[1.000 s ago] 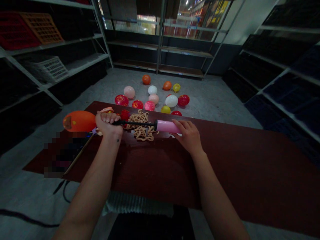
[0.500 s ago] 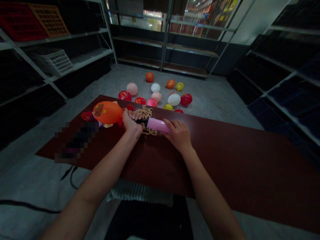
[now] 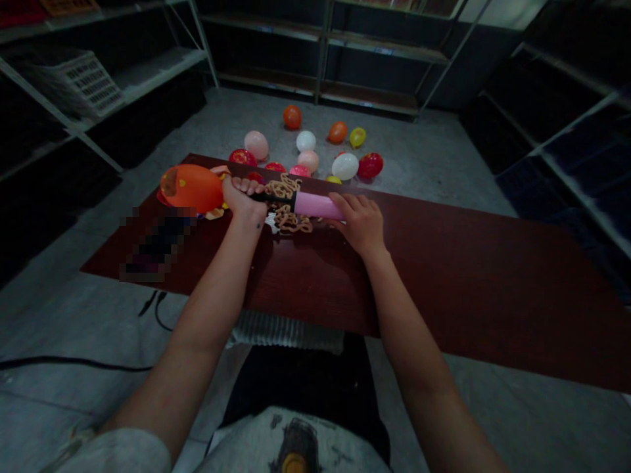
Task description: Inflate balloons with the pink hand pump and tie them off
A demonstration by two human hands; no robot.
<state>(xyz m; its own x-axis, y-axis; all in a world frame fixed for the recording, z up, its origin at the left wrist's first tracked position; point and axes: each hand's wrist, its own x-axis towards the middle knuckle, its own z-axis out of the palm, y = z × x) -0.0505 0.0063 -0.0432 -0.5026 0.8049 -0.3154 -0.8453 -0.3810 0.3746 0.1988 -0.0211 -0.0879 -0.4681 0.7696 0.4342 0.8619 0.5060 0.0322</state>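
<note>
A pink and black hand pump (image 3: pixel 319 205) is held level above the table, between my two hands. My left hand (image 3: pixel 244 200) is closed round its black end, where the neck of an inflated orange balloon (image 3: pixel 193 187) also meets the hand; the fingers hide the join. The balloon points left and has a brown patch at its far end. My right hand (image 3: pixel 362 220) wraps the right end of the pink barrel. A length of black shaft shows between the left hand and the barrel. Beneath the pump lies a heap of tan, cord-like loops (image 3: pixel 293 220).
The dark red table (image 3: pixel 468 276) stretches to the right. Uninflated balloons lie partly under the orange one. A blurred dark object (image 3: pixel 160 243) rests at the table's left. Several inflated balloons (image 3: pixel 345 167) lie on the floor beyond, before metal shelves (image 3: pixel 374 95). A black cable (image 3: pixel 73 362) runs at lower left.
My hands have moved apart, drawing more black shaft out of the pink barrel. The orange balloon has shifted left with my left hand. The view has tilted downward.
</note>
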